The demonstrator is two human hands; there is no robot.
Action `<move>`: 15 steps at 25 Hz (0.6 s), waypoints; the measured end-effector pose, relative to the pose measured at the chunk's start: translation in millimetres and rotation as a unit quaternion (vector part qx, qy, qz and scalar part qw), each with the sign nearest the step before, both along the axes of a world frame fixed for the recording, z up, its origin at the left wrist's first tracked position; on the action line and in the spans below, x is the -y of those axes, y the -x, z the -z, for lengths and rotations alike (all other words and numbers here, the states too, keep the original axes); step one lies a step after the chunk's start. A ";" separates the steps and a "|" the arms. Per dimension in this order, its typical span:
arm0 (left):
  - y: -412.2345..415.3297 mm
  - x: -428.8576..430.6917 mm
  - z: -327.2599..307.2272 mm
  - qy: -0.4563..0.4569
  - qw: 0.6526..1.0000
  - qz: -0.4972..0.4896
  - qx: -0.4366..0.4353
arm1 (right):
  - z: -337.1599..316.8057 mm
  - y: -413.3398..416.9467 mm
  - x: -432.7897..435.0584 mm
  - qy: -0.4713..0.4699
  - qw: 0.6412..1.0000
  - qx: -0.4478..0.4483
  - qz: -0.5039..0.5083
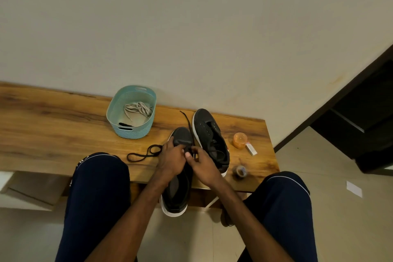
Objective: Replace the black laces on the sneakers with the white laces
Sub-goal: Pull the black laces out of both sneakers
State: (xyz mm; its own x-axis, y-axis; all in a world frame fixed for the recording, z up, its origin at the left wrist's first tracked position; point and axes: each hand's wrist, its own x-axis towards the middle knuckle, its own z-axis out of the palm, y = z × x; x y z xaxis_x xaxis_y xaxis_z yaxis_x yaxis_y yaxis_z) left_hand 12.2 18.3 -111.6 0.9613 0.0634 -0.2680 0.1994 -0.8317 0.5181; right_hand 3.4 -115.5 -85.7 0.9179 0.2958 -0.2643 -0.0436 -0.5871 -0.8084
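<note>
Two sneakers on the desk (53,134). The second sneaker (207,132) lies to the right with bare eyelets, so it looks already stripped. The held sneaker (177,193) sits at centre, heel overhanging the desk edge toward the person.

Step in hand, as I read it: pulling the black lace (142,155) out of the held sneaker. One end loops loose on the desk to the left; the other runs up between the shoes.

Left hand (171,156): fingers curled over the upper near the toe, steadying it. Right hand (202,165): thumb and forefinger pinch the black lace at the eyelet rows. How many rows are threaded I can't tell, as the hands cover them.

White laces (138,108) are bundled in the teal basket (131,132) behind, well apart from both hands, untouched.

Next: keep the shoe braced, draw the lace clear row by row, drop it aside, then reach to the basket for a white one.
</note>
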 end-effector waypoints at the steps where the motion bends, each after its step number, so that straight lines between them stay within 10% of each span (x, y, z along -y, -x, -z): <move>1: -2.9 -1.8 -0.2 0.019 1.000 -0.008 -0.010 | 1.4 -0.6 1.5 -0.001 1.000 -0.005 -0.002; 15: -11.8 -16.9 -2.3 0.224 0.942 -0.243 0.061 | 24.7 10.3 -0.7 0.082 0.995 0.050 -0.018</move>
